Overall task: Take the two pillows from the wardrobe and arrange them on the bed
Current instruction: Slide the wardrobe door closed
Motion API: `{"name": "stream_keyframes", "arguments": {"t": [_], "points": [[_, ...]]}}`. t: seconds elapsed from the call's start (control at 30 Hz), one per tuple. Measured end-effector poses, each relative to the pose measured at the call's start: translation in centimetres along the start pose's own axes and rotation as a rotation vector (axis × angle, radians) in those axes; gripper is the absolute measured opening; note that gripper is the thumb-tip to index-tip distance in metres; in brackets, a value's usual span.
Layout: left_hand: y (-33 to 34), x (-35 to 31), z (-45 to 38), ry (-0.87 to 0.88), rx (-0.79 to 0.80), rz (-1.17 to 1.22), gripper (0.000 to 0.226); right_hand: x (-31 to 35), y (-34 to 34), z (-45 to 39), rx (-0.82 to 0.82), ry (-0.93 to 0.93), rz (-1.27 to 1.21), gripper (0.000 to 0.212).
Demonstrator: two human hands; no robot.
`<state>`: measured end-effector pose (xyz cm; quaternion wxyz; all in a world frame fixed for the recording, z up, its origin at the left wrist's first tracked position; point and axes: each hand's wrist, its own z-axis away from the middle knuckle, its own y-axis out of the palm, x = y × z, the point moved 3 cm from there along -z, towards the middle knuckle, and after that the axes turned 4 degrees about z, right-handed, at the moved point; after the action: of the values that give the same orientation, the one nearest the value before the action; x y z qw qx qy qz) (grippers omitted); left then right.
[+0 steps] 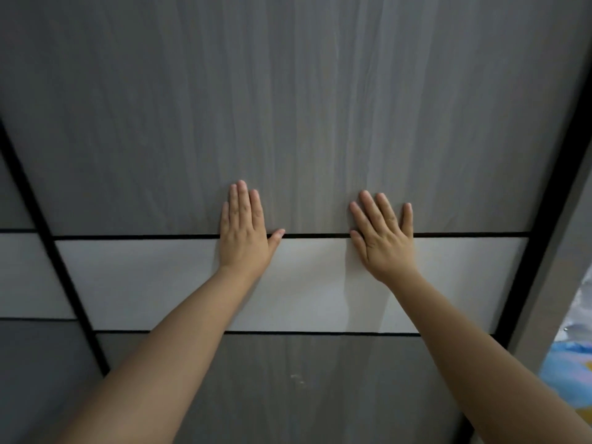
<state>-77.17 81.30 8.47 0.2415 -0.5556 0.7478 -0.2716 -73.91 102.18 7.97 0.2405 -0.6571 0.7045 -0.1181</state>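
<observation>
The wardrobe door (288, 107) filled the view, closed in its black frame (544, 187). The left hand (245, 232) lay flat against the door, fingers together and extended, thumb out along the dark seam (144, 236) between the grey wood-grain panel and the white band (144, 280). The right hand (382, 237) lay flat just beside it, fingers spread, holding nothing. No pillows were visible. Colourful fabric (573, 363) showed past the door's right edge.

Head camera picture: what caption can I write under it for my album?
Both hands, left hand and right hand, pressed flat on the grey wardrobe door.
</observation>
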Motion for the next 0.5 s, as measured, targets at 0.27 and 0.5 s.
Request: {"name": "stream_keyframes", "arguments": {"t": [0.27,0.5], "points": [[-1.2,-3.5,-0.4,0.320,-0.019,-0.109,0.072,-0.8,-0.5,0.2,0.015,-0.025,0.139,0.047],[-1.0,-6.2,-2.7,0.399,-0.212,0.002,0.063,-2.4,0.7,1.1,-0.115,-0.050,0.160,0.045]]}}
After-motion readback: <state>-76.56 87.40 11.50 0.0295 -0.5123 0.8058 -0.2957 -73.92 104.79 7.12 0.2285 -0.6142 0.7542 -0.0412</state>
